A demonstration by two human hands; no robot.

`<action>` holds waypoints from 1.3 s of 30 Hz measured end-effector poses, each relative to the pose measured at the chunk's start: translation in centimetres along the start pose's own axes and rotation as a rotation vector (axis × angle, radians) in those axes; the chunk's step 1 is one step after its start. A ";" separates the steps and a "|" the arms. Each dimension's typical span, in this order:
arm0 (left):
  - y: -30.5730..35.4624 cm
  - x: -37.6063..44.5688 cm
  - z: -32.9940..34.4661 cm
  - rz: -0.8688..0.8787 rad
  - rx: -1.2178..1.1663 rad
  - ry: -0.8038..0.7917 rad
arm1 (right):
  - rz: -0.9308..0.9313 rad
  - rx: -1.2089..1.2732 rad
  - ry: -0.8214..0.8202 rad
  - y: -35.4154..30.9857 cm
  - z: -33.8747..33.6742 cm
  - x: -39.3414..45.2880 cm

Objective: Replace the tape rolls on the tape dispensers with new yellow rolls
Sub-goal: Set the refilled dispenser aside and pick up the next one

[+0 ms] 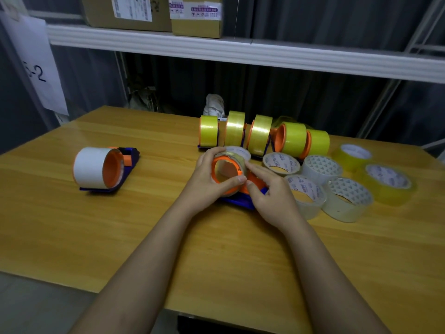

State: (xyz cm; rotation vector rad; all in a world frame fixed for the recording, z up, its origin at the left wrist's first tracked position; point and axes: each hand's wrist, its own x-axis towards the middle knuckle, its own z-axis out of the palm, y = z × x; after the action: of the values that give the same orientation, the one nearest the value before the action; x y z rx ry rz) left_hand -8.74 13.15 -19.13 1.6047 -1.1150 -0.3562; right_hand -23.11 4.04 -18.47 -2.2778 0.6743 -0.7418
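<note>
Roll (228, 173) on edge, bore toward camera, in left grip (207, 174); right grip (267, 191) clasping dispenser (243, 201).

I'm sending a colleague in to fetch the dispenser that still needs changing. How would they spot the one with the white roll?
Start at the wooden table and look to its left half, away from the row of yellow-loaded dispensers at the back. The white-roll dispenser lies there alone, blue-bodied with an orange hub. It is the only one carrying an opaque white roll.

One head-worn wide-angle view, looking forward and down at the light wooden table (72, 213), close; edges probably distorted.
</note>
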 end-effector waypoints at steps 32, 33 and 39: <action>-0.1 0.4 -0.4 0.042 0.019 0.109 | -0.001 0.070 0.048 -0.3 0.4 -0.3; -0.1 0.4 -0.5 0.038 0.005 0.095 | -0.003 0.074 0.052 -0.3 0.3 -0.3; 1.2 0.3 -0.7 -0.102 -0.178 0.159 | -0.037 0.100 0.075 -0.5 0.5 -0.3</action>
State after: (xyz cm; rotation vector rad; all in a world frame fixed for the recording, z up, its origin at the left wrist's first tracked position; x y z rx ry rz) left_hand -8.66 13.34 -17.70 1.5074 -0.8590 -0.3770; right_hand -22.90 4.75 -18.55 -2.1856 0.6171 -0.8633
